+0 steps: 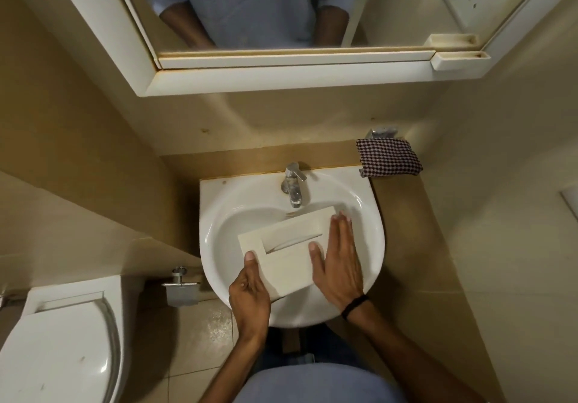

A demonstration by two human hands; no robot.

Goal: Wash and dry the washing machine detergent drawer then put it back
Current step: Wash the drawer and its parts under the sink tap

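You are steadying the detergent drawer point(291, 249) over the sink point(219, 215): left hand point(250, 293) gripping its seven-o'clock corner, right hand point(339, 265) lying flat, fingers spread. It is looking light, rigid, probably slippery; hold the edges.

Light blue shirt point(312, 384), sleeves rolled up; forearms bare; thin black band point(355, 306) around right wrist.

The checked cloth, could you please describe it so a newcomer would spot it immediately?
Start at the white sink under the mirror cabinet. Just beyond its right rear corner, against the wall, lies the checked cloth. It is the only dark, patterned item among plain surfaces.
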